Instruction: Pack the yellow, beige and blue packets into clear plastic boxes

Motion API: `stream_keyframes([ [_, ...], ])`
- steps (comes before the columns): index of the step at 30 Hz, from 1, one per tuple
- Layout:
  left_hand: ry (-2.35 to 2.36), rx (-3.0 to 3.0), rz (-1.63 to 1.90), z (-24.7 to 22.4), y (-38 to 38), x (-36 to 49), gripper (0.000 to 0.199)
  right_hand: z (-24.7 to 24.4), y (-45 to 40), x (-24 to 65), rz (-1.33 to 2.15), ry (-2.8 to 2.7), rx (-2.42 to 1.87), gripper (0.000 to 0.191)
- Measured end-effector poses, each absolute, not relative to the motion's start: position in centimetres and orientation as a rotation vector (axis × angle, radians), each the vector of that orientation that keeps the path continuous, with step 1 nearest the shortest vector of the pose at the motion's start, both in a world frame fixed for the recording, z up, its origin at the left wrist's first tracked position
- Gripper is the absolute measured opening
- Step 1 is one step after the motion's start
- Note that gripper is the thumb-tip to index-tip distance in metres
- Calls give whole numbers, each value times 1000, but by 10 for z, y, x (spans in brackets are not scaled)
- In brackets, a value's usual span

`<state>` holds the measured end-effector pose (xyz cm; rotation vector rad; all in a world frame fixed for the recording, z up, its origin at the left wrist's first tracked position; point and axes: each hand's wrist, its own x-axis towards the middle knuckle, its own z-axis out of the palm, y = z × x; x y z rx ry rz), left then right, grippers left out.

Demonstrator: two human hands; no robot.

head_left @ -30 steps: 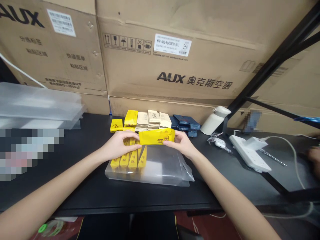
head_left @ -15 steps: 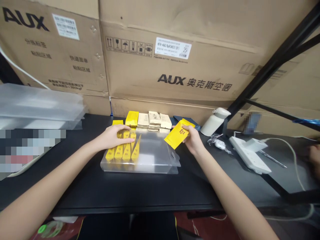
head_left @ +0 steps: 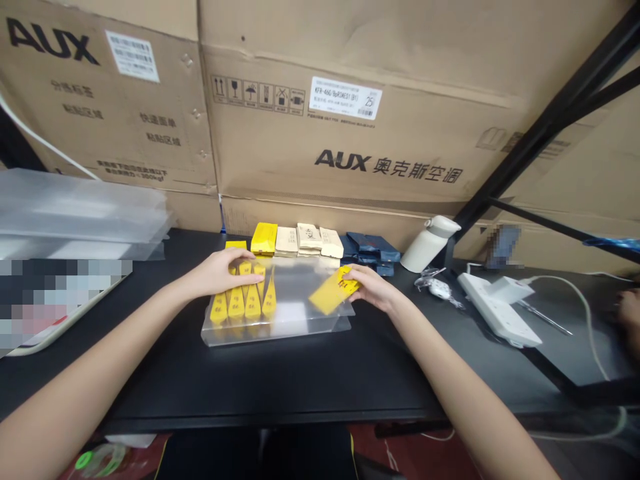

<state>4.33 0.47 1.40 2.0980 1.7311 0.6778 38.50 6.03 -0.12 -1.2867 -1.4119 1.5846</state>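
Observation:
A clear plastic box (head_left: 300, 327) lies on the black table in front of me. Several yellow packets (head_left: 253, 303) stand side by side in its left part, seen through the plastic. My left hand (head_left: 223, 273) grips the box at its upper left, thumb on the near side and the other fingers curled over. Between the fingers and thumb of my right hand (head_left: 373, 288) is a single yellow packet (head_left: 327, 297). It is tilted, with its lower left end inside the box's open right end.
Behind the box stand another yellow packet stack (head_left: 264, 239), cream packets (head_left: 309, 239) and dark blue packets (head_left: 370, 248). To the right are a white bottle (head_left: 430, 243), keys (head_left: 440, 290) and a power strip (head_left: 500, 313). Plastic sheets (head_left: 80, 207) lie left. Another person's hand (head_left: 629, 313) shows far right.
My right hand has moved left and down, bringing the yellow packet from above the box's right end into it. The dark blue packets are now less covered. My left hand stays on the box.

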Motion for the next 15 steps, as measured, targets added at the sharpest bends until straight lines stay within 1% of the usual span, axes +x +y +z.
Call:
stream_keyframes([
  [3, 1700, 2157, 710, 13, 5, 43, 64, -1, 59, 393, 1835, -1574, -1166, 35],
  [6, 1615, 2285, 792, 10, 6, 43, 50, 0, 58, 401, 2136, -1659, -868, 62],
  [9, 1583, 2312, 883, 7, 7, 44, 43, -2, 57, 405, 2296, -1649, -584, 82],
  [10, 1589, 2287, 906, 7, 7, 45, 42, -3, 56, 404, 2320, -1650, -528, 85],
  [12, 1602, 2234, 943, 6, 6, 47, 41, -6, 55, 401, 2324, -1648, -477, 85],
  [15, 1601, 2216, 974, 5, 6, 48, 39, -10, 51, 393, 2277, -1607, -487, 74],
])
